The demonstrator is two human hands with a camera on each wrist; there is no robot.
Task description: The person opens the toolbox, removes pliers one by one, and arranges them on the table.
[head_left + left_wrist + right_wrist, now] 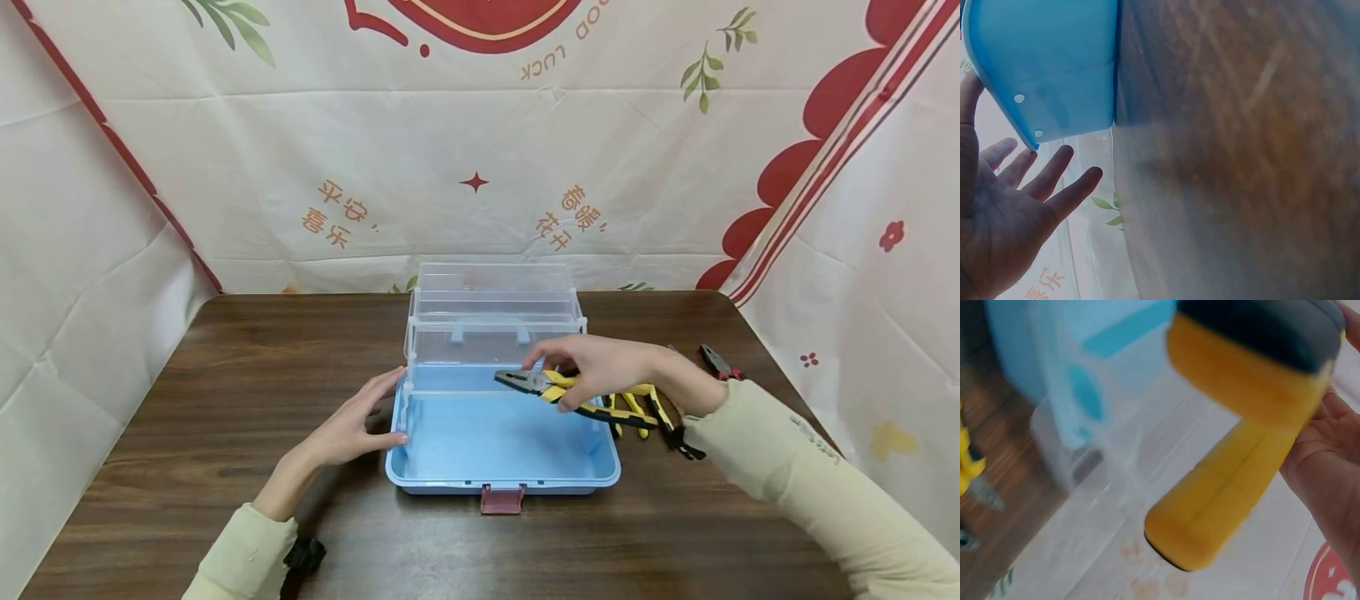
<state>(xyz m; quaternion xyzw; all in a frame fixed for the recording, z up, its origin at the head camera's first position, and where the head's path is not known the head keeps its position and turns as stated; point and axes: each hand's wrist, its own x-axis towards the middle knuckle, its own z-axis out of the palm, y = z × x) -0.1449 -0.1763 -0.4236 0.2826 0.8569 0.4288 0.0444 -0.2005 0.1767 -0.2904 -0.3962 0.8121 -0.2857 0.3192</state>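
Note:
A light blue toolbox (495, 446) stands on the table, its clear lid raised at the back. Over its right half, my right hand (603, 367) grips combination pliers (525, 381) by their yellow and black handles. The pliers' metal nose points left, and their spread handles (1222, 494) loom large in the right wrist view. My left hand (345, 429) rests at the toolbox's left rim with its fingers spread. In the left wrist view, its thumb and fingertips meet the edge of the blue side wall (1060, 62).
Other yellow-handled tools (637, 410) lie on the table just right of the toolbox, partly behind my right arm. Farther right is a pair of red-handled pliers (717, 362). A pinkish latch (502, 500) hangs off the toolbox front. Printed cloth (480, 133) surrounds the table.

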